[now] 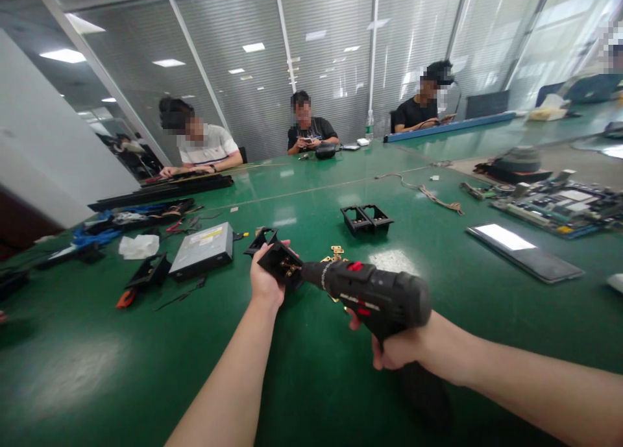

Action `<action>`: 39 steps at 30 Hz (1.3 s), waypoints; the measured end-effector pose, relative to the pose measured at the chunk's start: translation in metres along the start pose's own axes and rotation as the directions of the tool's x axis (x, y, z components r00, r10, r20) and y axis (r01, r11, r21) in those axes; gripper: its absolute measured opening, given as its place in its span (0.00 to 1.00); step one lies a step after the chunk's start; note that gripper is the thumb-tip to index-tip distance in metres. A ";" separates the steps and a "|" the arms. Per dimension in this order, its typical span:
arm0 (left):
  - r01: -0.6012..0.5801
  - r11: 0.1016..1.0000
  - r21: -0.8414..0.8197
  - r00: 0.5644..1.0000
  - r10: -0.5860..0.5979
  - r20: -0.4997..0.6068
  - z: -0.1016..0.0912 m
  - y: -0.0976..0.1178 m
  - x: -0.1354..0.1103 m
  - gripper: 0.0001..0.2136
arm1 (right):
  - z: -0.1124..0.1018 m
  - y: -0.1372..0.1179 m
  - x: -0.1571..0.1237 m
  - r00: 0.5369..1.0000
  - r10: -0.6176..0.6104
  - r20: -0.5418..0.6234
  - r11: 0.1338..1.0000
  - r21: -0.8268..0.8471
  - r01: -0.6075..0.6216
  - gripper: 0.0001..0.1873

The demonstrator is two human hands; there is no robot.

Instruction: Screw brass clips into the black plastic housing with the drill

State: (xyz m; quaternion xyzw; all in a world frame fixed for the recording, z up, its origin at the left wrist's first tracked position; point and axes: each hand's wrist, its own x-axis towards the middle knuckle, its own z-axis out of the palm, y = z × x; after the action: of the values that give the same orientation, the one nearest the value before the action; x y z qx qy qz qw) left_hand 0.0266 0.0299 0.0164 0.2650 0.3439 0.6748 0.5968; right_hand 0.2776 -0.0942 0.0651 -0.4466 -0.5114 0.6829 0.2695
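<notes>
My left hand [267, 279] is closed around a black plastic socket box [278, 263], tilted so that its open side faces the drill. Brass-coloured metal parts show inside it. In my right hand [396, 348] is a black cordless drill [374, 294] with red switches, gripped by its handle. Its chuck end points left into the box; whether the tip touches a screw is hidden. Behind the drill lies a small pile of brass plates [337, 250], partly covered by it. Two joined black frames [366, 218] stand farther back. Another black frame [261, 238] sits just behind my left hand.
Left on the green table [311, 395] lie a silver disc drive [203, 249], a black frame [147, 272], white tissue [139, 246] and tangled cables [97, 233]. At right are a phone [523, 251] and circuit boards [564, 204]. Several people sit across the table.
</notes>
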 end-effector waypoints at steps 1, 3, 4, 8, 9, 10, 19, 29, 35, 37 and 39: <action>0.015 1.000 0.002 0.999 -0.015 0.029 0.000 0.002 0.000 0.22 | -0.003 0.000 0.002 0.999 -0.029 -0.027 0.999 0.033 0.030 0.28; 0.063 0.998 -0.002 0.996 -0.062 0.057 -0.003 0.005 0.001 0.23 | -0.009 0.001 0.007 0.993 -0.120 -0.015 0.991 0.054 0.120 0.26; 0.084 0.996 -0.001 0.994 -0.084 0.064 -0.006 0.007 0.001 0.24 | -0.012 0.003 0.008 0.987 -0.159 0.009 0.986 0.048 0.159 0.24; 0.133 0.991 -0.019 0.987 -0.131 0.091 -0.013 0.011 0.002 0.25 | -0.019 0.007 0.008 0.969 -0.235 0.080 0.970 -0.037 0.238 0.25; 0.138 0.990 -0.029 0.987 -0.135 0.090 -0.014 0.011 0.002 0.24 | -0.020 0.008 0.006 0.962 -0.258 0.086 0.962 -0.063 0.264 0.26; 0.143 0.989 -0.036 0.986 -0.139 0.090 -0.014 0.011 0.001 0.24 | -0.020 0.007 0.005 0.954 -0.285 0.095 0.952 -0.085 0.293 0.27; 0.090 0.992 -0.086 0.996 -0.092 -0.016 0.001 -0.002 -0.007 0.15 | -0.010 -0.006 -0.007 0.881 -0.445 0.159 0.820 -0.323 0.472 0.29; 0.077 0.994 -0.081 0.996 -0.080 -0.042 0.002 -0.003 -0.008 0.19 | -0.006 0.011 -0.011 0.904 -0.428 0.023 0.804 -0.447 0.392 0.25; 0.069 0.996 -0.059 0.993 -0.074 -0.090 -0.001 -0.007 -0.006 0.21 | 0.001 0.013 -0.011 0.939 -0.343 -0.004 0.877 -0.359 0.319 0.26; 0.072 0.995 -0.073 0.992 -0.079 -0.103 -0.002 -0.008 -0.006 0.22 | 0.007 0.012 -0.010 0.961 -0.278 0.013 0.919 -0.287 0.270 0.25; 0.071 0.994 -0.085 0.991 -0.080 -0.111 -0.001 -0.008 -0.006 0.22 | 0.014 0.009 -0.008 0.978 -0.206 0.028 0.953 -0.221 0.207 0.23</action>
State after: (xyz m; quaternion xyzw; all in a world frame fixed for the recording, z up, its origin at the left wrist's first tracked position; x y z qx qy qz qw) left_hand 0.0313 0.0240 0.0097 0.1886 0.3595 0.6792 0.6114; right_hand 0.2700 -0.1104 0.0603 -0.4165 -0.6294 0.5903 0.2863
